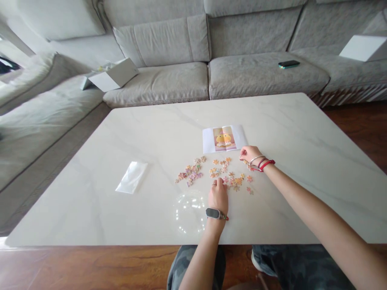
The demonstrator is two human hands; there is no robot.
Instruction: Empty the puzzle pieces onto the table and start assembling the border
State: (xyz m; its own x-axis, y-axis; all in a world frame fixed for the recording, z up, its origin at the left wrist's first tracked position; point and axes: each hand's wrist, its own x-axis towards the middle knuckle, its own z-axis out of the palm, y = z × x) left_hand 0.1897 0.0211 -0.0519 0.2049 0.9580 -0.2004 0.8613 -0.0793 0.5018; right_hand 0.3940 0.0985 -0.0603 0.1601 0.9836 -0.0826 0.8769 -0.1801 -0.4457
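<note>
My left hand [218,195], with a dark fitness band at the wrist, rests at the near side of the scattered jigsaw puzzle pieces [237,181]. Its fingers are pinched together at the pieces, and whatever lies between them is hidden. Farther right, my right hand [249,154] has its fingertips closed just above the table, by several pieces partly covered by the wrist. Too little shows to tell what it pinches. Another cluster of pieces [191,173] lies to the left. Behind the pieces is a creased paper sheet with a printed picture [224,139] of yellow figures.
On the white marbled table [99,161], a clear plastic bag [132,177] lies flat at the left. Beyond stands a grey sofa [169,80] holding a phone [289,64], a white box [114,75] on the left and another white box [363,48] on the right.
</note>
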